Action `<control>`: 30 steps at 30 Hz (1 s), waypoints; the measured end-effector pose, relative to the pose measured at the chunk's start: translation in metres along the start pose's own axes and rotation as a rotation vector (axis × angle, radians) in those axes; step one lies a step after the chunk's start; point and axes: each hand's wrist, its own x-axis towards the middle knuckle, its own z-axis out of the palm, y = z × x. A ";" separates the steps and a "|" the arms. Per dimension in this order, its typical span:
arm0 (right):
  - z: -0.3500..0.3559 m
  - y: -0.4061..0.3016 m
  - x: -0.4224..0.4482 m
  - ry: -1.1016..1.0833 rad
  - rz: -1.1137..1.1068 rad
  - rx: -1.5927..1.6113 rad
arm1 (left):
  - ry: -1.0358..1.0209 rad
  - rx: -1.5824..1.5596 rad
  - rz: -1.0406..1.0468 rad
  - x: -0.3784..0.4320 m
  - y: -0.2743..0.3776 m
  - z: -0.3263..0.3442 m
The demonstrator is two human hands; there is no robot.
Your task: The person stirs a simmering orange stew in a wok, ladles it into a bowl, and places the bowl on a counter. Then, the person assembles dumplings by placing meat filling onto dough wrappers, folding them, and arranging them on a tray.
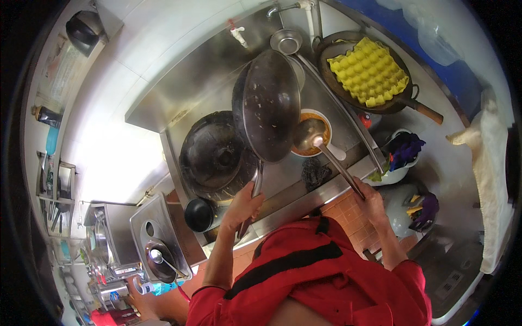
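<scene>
My left hand (244, 205) grips the metal handle of a dark wok (272, 110), tipped steeply on its side above the stove. A few pale food bits cling to its inside. In my right hand (370, 201) is the long handle of a steel ladle (308, 135). The ladle's head is over a white bowl (337, 152) with a stubby handle, hiding part of it. Orange-red food (317, 115) shows inside that bowl. Whether the ladle touches the food, I cannot tell. The bowl stands on the steel stove top, beside the wok's right edge.
Left of the wok sits a blackened burner (224, 157), with a black pot (198, 214) in front. A metal scouring pad (315, 173) lies near the front edge. At right, another wok (332, 91) holds a yellow egg tray (369, 73). Lined bins (397, 208) stand below.
</scene>
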 end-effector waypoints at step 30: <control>0.066 -0.064 0.093 -0.002 0.046 0.692 | -0.057 -0.147 -0.038 -0.007 0.003 -0.011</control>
